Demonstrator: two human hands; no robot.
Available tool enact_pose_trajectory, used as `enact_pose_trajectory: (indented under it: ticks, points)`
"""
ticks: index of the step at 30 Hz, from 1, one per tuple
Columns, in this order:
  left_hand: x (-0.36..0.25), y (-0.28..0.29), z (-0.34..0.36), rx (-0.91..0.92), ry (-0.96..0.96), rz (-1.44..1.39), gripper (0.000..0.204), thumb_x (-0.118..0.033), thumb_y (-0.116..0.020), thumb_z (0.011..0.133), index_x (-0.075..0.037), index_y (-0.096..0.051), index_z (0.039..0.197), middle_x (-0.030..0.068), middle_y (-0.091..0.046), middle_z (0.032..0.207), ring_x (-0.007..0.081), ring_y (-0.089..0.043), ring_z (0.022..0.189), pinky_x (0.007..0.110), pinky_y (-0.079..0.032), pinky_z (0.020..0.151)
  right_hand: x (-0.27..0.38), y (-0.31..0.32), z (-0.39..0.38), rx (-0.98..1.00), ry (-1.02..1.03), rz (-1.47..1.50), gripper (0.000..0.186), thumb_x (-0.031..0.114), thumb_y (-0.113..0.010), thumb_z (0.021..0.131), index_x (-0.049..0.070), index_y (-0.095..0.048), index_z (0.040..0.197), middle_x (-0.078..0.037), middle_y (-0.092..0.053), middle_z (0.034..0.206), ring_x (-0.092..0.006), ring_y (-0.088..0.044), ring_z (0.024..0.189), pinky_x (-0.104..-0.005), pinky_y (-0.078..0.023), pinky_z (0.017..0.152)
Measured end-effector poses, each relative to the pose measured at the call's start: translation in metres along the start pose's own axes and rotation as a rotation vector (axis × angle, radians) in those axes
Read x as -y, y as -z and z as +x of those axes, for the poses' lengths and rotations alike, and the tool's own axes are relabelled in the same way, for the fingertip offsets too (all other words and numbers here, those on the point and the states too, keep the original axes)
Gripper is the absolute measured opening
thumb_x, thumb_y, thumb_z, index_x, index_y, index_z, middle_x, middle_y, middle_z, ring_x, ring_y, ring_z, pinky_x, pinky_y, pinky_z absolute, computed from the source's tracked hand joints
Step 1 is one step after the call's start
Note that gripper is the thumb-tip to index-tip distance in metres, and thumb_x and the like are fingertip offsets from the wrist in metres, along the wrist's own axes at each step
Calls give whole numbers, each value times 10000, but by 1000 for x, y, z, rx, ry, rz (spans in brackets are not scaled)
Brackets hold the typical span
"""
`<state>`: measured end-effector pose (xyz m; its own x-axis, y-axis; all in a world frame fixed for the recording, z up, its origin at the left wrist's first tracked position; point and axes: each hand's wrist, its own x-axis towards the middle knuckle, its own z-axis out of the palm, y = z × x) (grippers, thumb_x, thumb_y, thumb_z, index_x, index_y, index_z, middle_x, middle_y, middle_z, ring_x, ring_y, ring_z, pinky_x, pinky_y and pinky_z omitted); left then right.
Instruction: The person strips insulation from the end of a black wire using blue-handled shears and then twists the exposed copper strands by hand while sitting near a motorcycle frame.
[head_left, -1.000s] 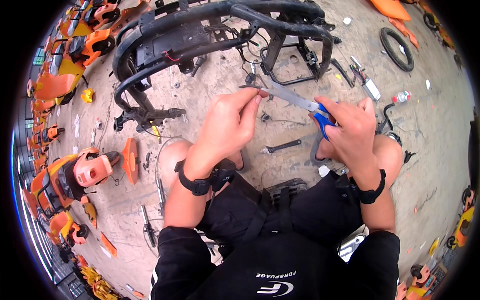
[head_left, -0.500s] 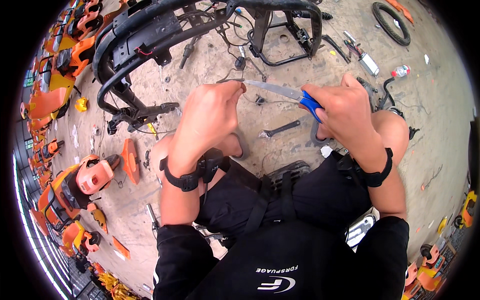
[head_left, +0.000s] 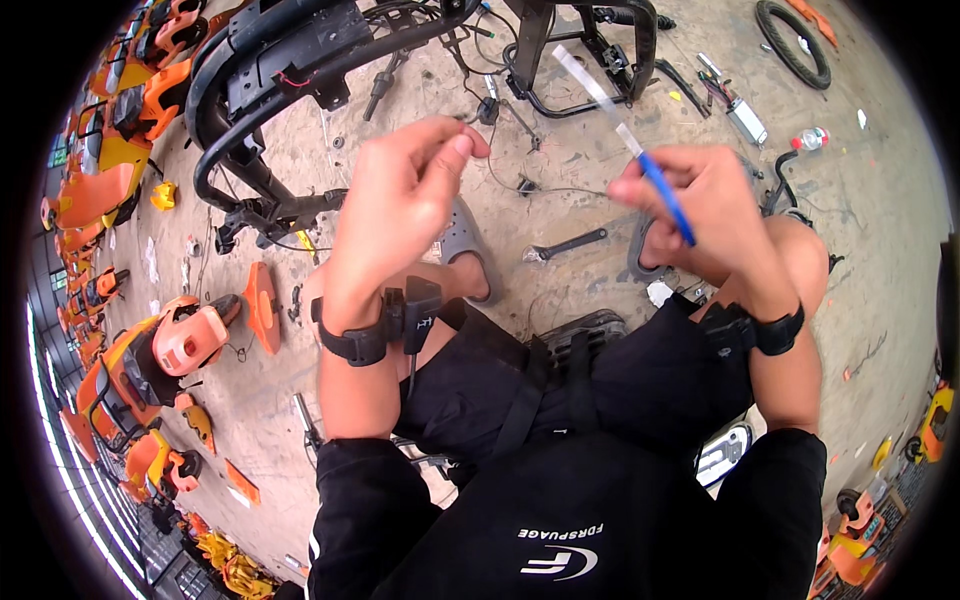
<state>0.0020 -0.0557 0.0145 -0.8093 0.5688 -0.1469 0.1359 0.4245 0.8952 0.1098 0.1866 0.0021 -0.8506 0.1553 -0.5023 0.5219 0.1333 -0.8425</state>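
In my right hand (head_left: 705, 195) are scissors with a blue handle (head_left: 665, 198). Their silver blades, smeared by motion, point up and away to the left. My left hand (head_left: 410, 190) is raised opposite, thumb and forefinger pinched together; whatever lies between them is too small to make out. A thin dark wire (head_left: 570, 190) with a small black connector (head_left: 525, 186) runs below and between the hands, passing close to the fingertips of both. Whether either hand touches it, I cannot tell. Beyond my hands stands a black tubular vehicle frame (head_left: 215, 130) with loose cables.
An adjustable wrench (head_left: 565, 245) lies on the floor between my feet. Farther right are a silver box with wires (head_left: 745, 122), a plastic bottle (head_left: 810, 139) and a black tyre (head_left: 792, 45). Orange and yellow vehicles (head_left: 190, 340) line the left side.
The scissors have swung from pointing left at my left fingertips to pointing up and away. The dark strip at my left fingertips no longer shows. My hands stay about as far apart.
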Motion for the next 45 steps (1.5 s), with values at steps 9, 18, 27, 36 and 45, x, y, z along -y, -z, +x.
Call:
enact_pose_trajectory:
  ticks: [9,18,27,36,45]
  points:
    - [-6,1,3,167,36,-253,212,-159,-539,960,13,-660,936,-77,-381,554,25,-289,511,228,-233,463,-1,-16,6,36,294,253,361,106,-783,777,1,-642,1093,10,-639,796,-30,-564,710,-161,-429,616]
    - [-21,-15,2,478,210,-201,224,-192,-569,944,-9,-678,874,-72,-429,559,27,-333,491,222,-244,448,-1,-32,22,265,468,483,445,43,-730,796,-2,-564,1206,-136,-664,1043,-143,-641,891,-290,-533,785]
    - [-11,-22,12,531,227,-613,291,-159,-505,958,70,-636,837,33,-517,524,61,-383,386,210,-251,374,-4,-27,23,260,486,518,403,61,-761,791,-14,-575,1140,-81,-671,907,-98,-625,844,-246,-502,739]
    - [-10,-47,16,62,-260,-378,335,-199,-594,924,36,-544,1158,102,-635,896,172,-609,844,278,-474,772,9,-20,10,53,284,827,329,132,-741,803,26,-582,1072,-53,-657,842,-123,-638,732,-239,-479,596]
    - [-2,-53,8,145,-193,-243,417,-138,-704,852,-6,-497,1188,115,-645,950,161,-635,854,294,-509,728,4,-30,14,-68,309,907,307,102,-707,839,33,-550,1094,-70,-668,883,-95,-596,669,-208,-441,534]
